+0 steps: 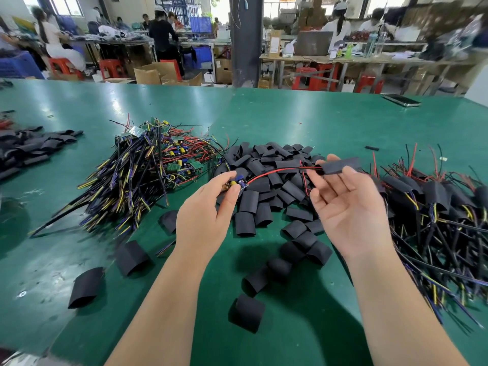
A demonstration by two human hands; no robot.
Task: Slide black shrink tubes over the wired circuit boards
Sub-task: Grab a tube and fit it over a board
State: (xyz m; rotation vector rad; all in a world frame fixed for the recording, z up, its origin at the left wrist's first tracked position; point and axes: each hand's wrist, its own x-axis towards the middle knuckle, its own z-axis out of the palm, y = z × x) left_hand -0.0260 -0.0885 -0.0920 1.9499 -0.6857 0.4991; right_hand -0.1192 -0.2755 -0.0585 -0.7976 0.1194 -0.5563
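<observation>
Left hand (204, 212) and right hand (348, 204) are raised apart above the green table (290, 114), so that the leads are stretched nearly straight between them. A small circuit board (235, 184) is pinched by the left thumb and fingertips, with the back of the hand turned up. Its red and black wires (274, 172) are led rightwards into a black shrink tube (342, 165), which is gripped between the right thumb and forefinger; the palm is turned upward and the other fingers are loosely spread. Only the wire ends appear to be threaded, and the board is not yet covered. Bare boards (148, 165) are heaped at left, loose tubes (264, 180) in the middle and sleeved boards (435, 202) at right, probably for easy reach.
</observation>
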